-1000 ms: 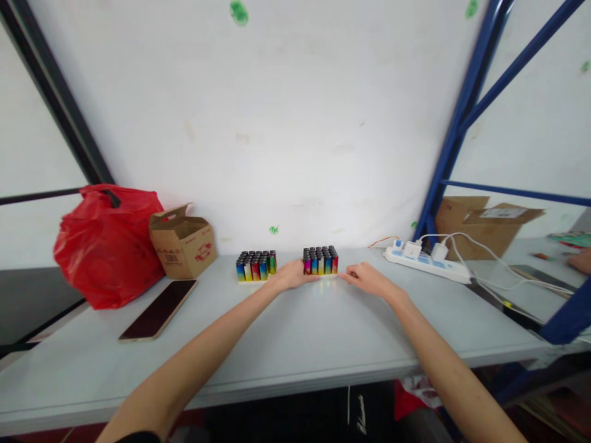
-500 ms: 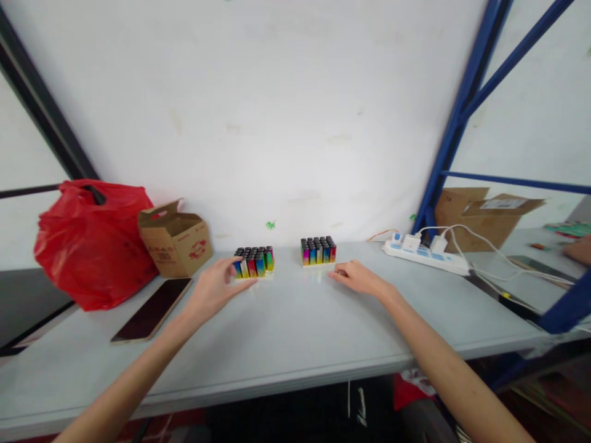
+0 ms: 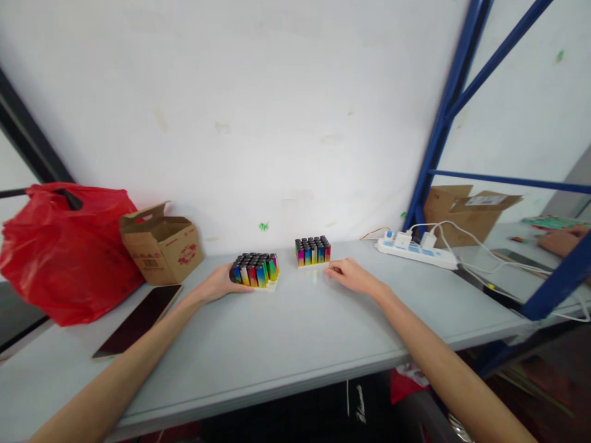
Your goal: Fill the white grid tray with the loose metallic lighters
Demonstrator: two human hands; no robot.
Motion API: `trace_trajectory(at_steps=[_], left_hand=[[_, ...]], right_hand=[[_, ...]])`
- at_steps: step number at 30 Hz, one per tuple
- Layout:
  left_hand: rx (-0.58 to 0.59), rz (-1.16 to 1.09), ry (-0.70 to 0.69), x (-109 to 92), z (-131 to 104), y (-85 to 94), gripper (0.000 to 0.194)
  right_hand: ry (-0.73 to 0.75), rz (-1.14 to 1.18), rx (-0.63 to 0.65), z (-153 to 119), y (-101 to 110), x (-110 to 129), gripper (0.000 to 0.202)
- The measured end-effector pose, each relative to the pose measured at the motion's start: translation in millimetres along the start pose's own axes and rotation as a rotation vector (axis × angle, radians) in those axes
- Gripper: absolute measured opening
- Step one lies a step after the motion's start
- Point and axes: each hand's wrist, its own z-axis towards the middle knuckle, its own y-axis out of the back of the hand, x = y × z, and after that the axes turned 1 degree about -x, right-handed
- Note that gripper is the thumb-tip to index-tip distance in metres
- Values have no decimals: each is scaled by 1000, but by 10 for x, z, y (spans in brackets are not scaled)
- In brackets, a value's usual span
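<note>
My left hand point(image 3: 220, 284) is closed round the left end of a white tray of lighters point(image 3: 255, 271), its thumb along the front edge and its other fingers hidden behind. The lighters stand upright, with black tops and shiny rainbow-coloured bodies. That tray sits slightly askew on the table. Further right, near the wall, a second tray of lighters point(image 3: 314, 251) stands squarely. By its front right corner rests my right hand point(image 3: 351, 275), fingers curled in; what they hold, if anything, I cannot make out.
A red plastic bag point(image 3: 74, 252), an open cardboard box point(image 3: 162, 249) and a phone point(image 3: 138, 321) occupy the table's left side. At right are a power strip point(image 3: 417, 253) with white cables, a blue frame post point(image 3: 436, 141), another cardboard box point(image 3: 466, 212) and another person's hand point(image 3: 561, 239).
My left hand has gone from reaching at the left tray to gripping its end, and the tray has turned and come slightly nearer. My right hand stays by the other tray. The view has shifted.
</note>
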Motion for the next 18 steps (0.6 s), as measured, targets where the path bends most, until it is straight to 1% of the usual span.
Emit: trace_trajectory(at_steps=[2,3,4,5,6,8,9,11,12,13,15,17,18], left_hand=[[134,-60,-41,-149,-18,-163,65],[202,-79,-71,-247,-11,-266,65],[243,-93,-103,-353,10,-376,67],[289,-94,-126,-464,44,-489,67],[334,-96,-148,-569,86,-598,64],[406,-75,-192,-737,175,-787,59],[433,-45,-211,-788,209,-859,55],[415,24,-197,-822,233,-953,48],[392,49,-183,-810,220,-974,49],[350,70,-177,-787,191,-982,55],[230,108,-190,-740,103,-972,78],[124,154,-170,-735,7,-956,97],[99,173,-156,-758,-33,-957,102]], right_hand=[[17,87,-82,34,-3,190,39],[38,139,-124,56,-13,312,39],[56,174,-165,76,-30,446,40],[72,170,-194,93,-53,583,44],[80,119,-209,104,-83,716,50],[54,-29,-164,110,-157,942,60],[22,-100,-119,108,-197,1025,61],[-57,-216,-55,108,-266,1117,53],[-89,-256,-40,117,-288,1125,48],[-112,-285,-39,135,-297,1110,44],[-149,-303,-51,202,-268,1018,42],[-191,-271,-48,302,-186,863,44],[-217,-236,-42,356,-133,771,44]])
